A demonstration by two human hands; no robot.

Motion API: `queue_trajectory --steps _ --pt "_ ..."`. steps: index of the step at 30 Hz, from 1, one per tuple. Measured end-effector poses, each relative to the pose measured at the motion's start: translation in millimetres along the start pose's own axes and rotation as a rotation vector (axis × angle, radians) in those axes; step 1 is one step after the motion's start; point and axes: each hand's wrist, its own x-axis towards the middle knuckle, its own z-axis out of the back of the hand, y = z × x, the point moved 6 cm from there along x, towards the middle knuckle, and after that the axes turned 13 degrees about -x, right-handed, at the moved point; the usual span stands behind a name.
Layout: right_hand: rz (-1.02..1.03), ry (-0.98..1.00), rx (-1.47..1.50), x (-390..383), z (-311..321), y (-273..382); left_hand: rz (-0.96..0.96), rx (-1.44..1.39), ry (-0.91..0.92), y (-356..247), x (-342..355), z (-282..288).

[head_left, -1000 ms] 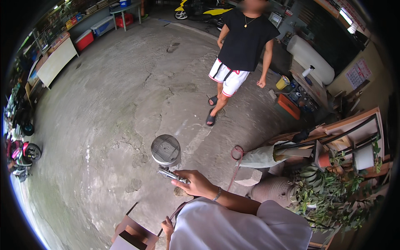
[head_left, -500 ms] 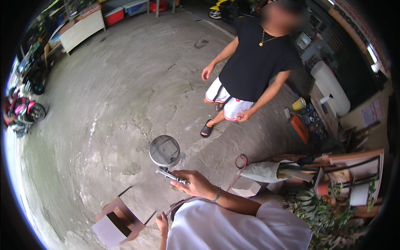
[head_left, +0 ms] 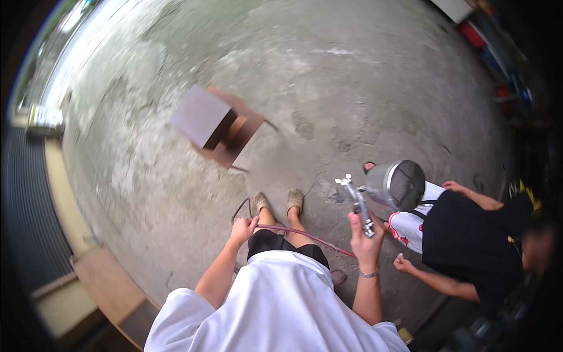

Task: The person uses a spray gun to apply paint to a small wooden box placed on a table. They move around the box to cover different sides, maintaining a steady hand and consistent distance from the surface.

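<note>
My right hand [head_left: 368, 242] is closed round the grip of a silver spray gun [head_left: 358, 201], raised in front of me at the right. A large grey metal cup [head_left: 384, 183] is attached to the gun; its round end faces the right. A dark red air hose [head_left: 316, 239] runs across my thighs towards the right hand. At my waist, my left hand [head_left: 242, 230] has its fingers wrapped round the other part of this hose. Ahead on the left stands a brown, box-like piece of furniture [head_left: 202, 117] with thin legs, blurred, out of reach of both hands.
A person in a black top [head_left: 469, 237] and white shorts stands close on the right, partly behind the spray gun's cup. Rough concrete floor [head_left: 328, 88] spreads ahead. A wooden board [head_left: 108, 287] and a corrugated grey shutter [head_left: 38, 205] lie along the left.
My view has swung left and down, so the brown piece is now ahead and the other person at the right. Both arms show more fully; the right hand still holds the spray gun.
</note>
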Motion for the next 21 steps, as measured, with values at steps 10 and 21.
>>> queue_trajectory --steps 10,21 --pt "0.088 0.109 0.139 9 -52 60 0.212 -0.204 -0.174 58 -104 22" --pt "0.109 0.231 0.038 -23 -96 117 0.029 -0.391 -0.449 108 -170 76"
